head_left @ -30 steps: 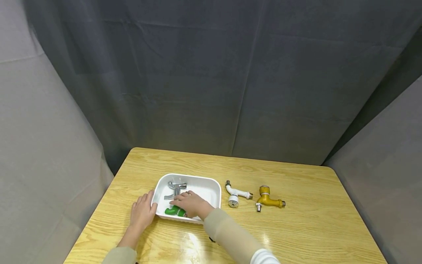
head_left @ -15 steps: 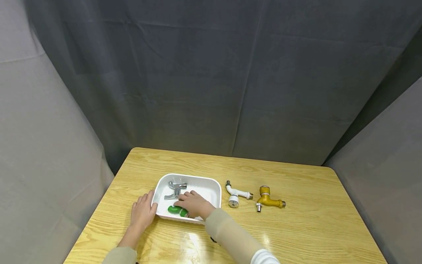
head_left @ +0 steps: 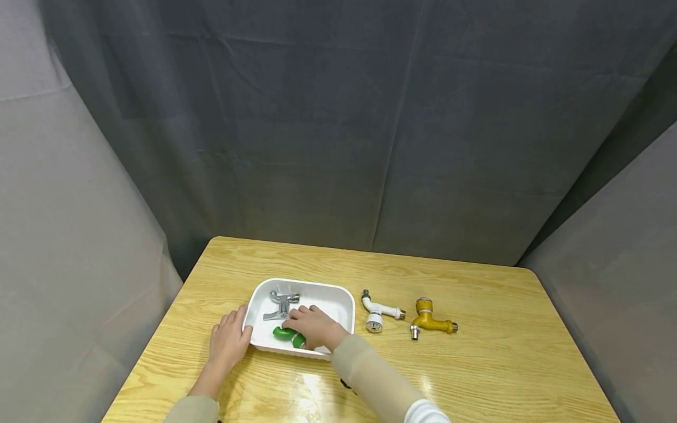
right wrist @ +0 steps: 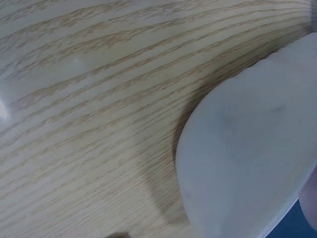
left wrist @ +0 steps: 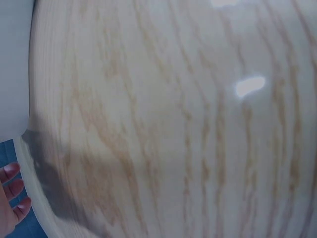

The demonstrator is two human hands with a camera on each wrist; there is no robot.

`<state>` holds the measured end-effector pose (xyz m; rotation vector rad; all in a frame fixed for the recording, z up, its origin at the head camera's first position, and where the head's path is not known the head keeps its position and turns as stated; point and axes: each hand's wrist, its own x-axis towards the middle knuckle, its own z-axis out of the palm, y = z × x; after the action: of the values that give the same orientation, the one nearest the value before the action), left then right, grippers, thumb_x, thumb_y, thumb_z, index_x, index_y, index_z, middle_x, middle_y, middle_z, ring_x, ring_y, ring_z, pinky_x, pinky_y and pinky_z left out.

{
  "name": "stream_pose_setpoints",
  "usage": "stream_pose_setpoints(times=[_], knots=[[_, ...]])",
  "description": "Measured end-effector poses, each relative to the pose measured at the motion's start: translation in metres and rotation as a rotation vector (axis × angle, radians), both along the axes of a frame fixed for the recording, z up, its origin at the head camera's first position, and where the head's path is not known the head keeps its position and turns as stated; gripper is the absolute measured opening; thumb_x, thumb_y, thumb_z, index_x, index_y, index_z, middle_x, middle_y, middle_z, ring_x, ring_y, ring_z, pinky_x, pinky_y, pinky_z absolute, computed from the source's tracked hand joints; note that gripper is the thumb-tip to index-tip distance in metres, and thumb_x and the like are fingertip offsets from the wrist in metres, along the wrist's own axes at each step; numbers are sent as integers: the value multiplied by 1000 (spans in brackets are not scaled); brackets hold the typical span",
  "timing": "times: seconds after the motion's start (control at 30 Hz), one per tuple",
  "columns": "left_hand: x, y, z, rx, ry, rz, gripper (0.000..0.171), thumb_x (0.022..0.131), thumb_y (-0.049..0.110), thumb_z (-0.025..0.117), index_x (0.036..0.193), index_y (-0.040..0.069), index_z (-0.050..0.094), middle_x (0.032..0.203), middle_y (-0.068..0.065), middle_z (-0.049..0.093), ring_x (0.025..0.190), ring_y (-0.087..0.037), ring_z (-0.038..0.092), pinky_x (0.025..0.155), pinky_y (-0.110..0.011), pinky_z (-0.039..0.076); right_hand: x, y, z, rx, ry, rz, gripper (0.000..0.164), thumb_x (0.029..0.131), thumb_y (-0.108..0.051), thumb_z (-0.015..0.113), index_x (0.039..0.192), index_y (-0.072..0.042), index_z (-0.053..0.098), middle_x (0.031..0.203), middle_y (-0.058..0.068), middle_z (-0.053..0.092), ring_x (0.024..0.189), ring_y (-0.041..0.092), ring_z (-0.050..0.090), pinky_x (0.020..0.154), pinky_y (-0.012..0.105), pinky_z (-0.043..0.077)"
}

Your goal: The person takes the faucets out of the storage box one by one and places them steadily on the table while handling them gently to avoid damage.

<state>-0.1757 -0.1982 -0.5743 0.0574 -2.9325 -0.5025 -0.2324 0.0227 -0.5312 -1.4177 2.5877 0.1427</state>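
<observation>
Only the head view shows the green tap (head_left: pixel 283 333) and chrome tap (head_left: pixel 284 306) inside the white tray (head_left: pixel 329 306), and the white tap (head_left: pixel 379 308) and yellow tap (head_left: pixel 431 320) on the table (head_left: pixel 502 341) to its right. The right wrist view shows the tray's outer wall at closer range.

The green tap lies below the chrome tap, directly under the right hand (head_left: pixel 313 326); its spout projects left of the fingers. The left hand (head_left: pixel 230 338) rests at the tray's left rim, fingers extended.

The right palm conceals part of the green tap; whether the fingers grip it cannot be determined.
</observation>
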Motion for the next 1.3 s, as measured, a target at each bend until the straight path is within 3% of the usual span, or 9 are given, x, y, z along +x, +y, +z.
stream_pose_setpoints(times=[0.23,0.53,0.87,1.1,1.3], knots=[[0,0,-1,-10,11,1,47,88,26,43,131,8,42,111,-15,56,103,-34,51,76,-47,39,-2,7,-2,-78,42,20,65,69,-30,77,128,-29,49,115,-7,48,102,10,44,84,29,38],[0,0,-1,-9,-2,2,47,88,26,42,132,8,41,112,-15,56,104,-33,51,77,-46,38,-6,9,0,-88,103,6,76,66,-44,76,133,-30,43,119,-5,46,106,12,43,89,35,37],[0,0,-1,-6,4,-1,47,88,26,42,132,8,40,112,-16,56,104,-34,50,77,-47,38,-3,19,16,-135,70,-74,75,67,-42,77,133,-27,44,123,-2,45,107,14,42,94,39,35],[0,-1,-1,-10,1,-4,48,88,26,42,132,7,40,112,-16,56,103,-33,50,77,-47,38,-1,30,24,-174,120,-126,79,64,-41,79,133,-27,44,122,-2,45,108,15,42,95,40,34],[0,-1,-1,-4,4,-5,48,88,25,42,132,7,41,113,-16,56,103,-33,50,77,-47,38,-1,40,34,-228,101,-193,80,64,-39,79,134,-26,44,123,0,44,111,18,41,97,45,34]])
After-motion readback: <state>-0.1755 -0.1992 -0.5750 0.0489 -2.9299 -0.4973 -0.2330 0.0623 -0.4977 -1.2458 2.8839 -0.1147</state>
